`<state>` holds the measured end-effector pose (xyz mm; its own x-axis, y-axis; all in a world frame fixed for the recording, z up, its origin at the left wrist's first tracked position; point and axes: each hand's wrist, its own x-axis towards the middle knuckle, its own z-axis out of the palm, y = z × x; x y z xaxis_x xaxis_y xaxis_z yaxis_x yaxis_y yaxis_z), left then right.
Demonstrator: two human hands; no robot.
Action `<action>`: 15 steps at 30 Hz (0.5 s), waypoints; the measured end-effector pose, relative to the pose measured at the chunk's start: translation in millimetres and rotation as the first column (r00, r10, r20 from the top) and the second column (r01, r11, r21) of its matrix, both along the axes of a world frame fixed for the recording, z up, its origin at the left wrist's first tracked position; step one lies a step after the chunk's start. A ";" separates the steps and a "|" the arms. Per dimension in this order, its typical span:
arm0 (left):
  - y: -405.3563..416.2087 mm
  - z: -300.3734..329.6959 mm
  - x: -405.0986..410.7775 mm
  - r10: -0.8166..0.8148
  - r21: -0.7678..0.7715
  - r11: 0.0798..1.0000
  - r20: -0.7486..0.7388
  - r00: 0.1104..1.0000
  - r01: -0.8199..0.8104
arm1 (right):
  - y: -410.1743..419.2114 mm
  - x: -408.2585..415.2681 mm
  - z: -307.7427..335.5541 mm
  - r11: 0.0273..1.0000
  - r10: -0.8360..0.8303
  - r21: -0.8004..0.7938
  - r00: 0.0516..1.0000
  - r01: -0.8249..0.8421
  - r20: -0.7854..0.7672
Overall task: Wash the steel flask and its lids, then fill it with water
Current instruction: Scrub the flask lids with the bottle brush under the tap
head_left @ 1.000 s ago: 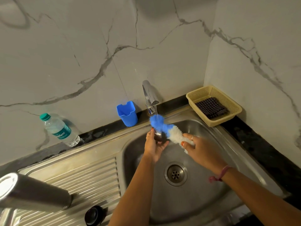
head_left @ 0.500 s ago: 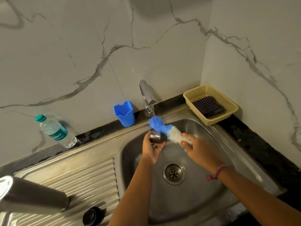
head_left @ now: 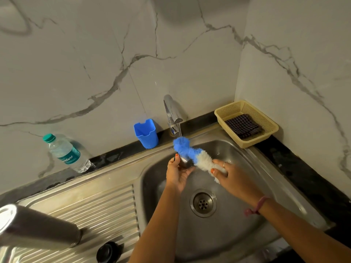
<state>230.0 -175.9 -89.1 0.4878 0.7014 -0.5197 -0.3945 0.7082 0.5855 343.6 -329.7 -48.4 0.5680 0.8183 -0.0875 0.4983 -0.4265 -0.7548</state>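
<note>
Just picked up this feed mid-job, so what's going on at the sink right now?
A person is washing a small steel lid over the sink. The left hand holds the lid under the running tap, while the right hand grips a blue-and-white brush against it. The steel flask lies on its side on the draining board, with a black lid beside it. The flask is not yet being filled.
</note>
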 end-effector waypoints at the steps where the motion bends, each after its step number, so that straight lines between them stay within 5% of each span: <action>1: 0.9 -0.9 -0.5 0.010 -0.011 1.000 0.010 1.000 -0.010 | -0.2 -1.5 -1.8 1.000 0.017 0.002 1.000 -0.017 0.001; 15: 6.4 3.8 6.3 0.025 -0.051 0.998 0.016 1.000 -0.024 | -0.2 7.4 -20.9 0.995 -0.099 0.025 0.990 0.101 -0.097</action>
